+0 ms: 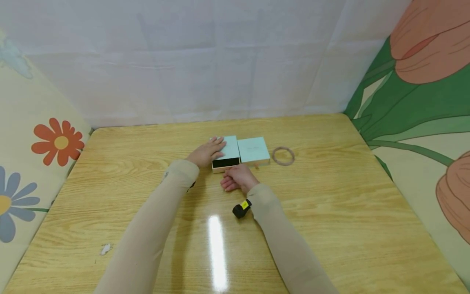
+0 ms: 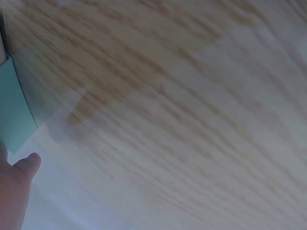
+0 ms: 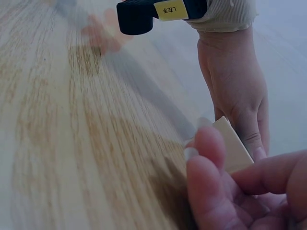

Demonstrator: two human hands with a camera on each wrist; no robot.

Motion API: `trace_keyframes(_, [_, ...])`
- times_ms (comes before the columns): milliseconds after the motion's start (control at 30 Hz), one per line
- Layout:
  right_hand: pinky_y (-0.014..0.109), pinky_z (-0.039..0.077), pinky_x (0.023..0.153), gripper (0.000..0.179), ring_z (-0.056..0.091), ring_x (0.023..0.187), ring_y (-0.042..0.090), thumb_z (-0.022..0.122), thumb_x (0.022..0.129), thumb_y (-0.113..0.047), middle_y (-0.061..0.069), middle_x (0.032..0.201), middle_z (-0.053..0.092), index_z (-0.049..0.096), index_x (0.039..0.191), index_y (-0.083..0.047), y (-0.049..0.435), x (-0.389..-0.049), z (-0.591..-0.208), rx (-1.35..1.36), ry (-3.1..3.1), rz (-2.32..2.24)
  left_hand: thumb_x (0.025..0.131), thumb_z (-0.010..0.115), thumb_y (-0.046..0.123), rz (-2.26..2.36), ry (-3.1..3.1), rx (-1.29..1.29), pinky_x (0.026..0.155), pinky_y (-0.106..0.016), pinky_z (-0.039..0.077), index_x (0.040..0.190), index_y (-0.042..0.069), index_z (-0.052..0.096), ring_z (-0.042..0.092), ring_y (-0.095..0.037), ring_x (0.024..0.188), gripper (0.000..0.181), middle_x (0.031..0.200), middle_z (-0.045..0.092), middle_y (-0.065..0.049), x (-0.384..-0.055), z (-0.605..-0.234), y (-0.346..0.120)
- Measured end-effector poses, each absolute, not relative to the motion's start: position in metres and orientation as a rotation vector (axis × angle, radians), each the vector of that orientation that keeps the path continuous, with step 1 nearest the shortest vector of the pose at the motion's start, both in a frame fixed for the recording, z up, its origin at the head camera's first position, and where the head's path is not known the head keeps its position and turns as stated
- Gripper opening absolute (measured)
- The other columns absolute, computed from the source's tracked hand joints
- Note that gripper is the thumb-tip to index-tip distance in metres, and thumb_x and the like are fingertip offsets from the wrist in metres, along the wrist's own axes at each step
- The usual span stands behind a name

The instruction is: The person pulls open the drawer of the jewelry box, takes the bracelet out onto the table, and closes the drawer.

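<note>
A light blue drawer box [image 1: 230,148] with a tan front lies near the far side of the table, its black inside [image 1: 226,162] showing through a gap at the front. My left hand [image 1: 206,153] rests across the left part of the box top, fingers straight and spread. In the left wrist view its thumb [image 2: 27,165] is beside a corner of the pale teal box. At the front right corner my right hand [image 1: 240,178] pinches the drawer edge [image 3: 234,149], with its other fingers curled. Its fingertips partly hide that edge.
Right beside this box sits a second light blue box [image 1: 253,149], closed, with a small tan tab at its front. A mauve ring [image 1: 283,156] lies to its right. A white scrap [image 1: 106,248] is at the near left of the wooden table [image 1: 330,212]; a white cloth [image 1: 191,69] hangs behind.
</note>
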State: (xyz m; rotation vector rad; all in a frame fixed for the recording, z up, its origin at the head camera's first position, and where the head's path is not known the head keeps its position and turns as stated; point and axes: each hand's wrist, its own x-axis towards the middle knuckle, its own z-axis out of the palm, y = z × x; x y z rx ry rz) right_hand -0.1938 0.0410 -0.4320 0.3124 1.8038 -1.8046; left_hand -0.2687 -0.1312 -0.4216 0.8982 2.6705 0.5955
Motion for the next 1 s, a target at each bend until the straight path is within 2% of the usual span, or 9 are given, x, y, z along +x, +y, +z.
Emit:
trace_keyframes(233, [0.024,0.056,0.052,0.022,0.064,0.053,0.013,0.048,0.1,-0.004,0.016,0.073,0.069,0.064,0.095,0.01,0.0409,-0.1943,-0.4303,0.289,1.809,-1.815,0.107,0.039,0.029,0.582,2.668,0.885,0.12,-0.044,0.006,0.154,0.004,0.025,0.004,-0.031,0.148,0.055,0.16,0.014,-0.013,-0.2659,-0.4184,-0.1312])
trace_keyframes(500, [0.022,0.055,0.048,0.022,0.063,0.051,0.012,0.047,0.101,-0.005,0.01,0.067,0.066,0.061,0.104,0.013,0.0409,-0.1983,-0.4319,0.318,1.797,-1.812,0.106,0.041,0.028,0.584,2.664,0.899,0.12,-0.042,0.006,0.153,0.003,0.025,0.004,-0.031,0.148,0.055,0.16,0.014,-0.014,-0.2657,-0.417,-0.1296])
trace_keyframes(1000, [0.023,0.055,0.048,0.023,0.063,0.051,0.013,0.048,0.102,-0.007,0.011,0.067,0.066,0.062,0.104,0.011,0.04,-0.2037,-0.4342,0.321,1.813,-1.802,0.106,0.04,0.029,0.582,2.664,0.88,0.12,-0.042,0.005,0.154,0.004,0.024,0.003,-0.03,0.148,0.056,0.161,0.013,-0.013,-0.267,-0.4202,-0.1294])
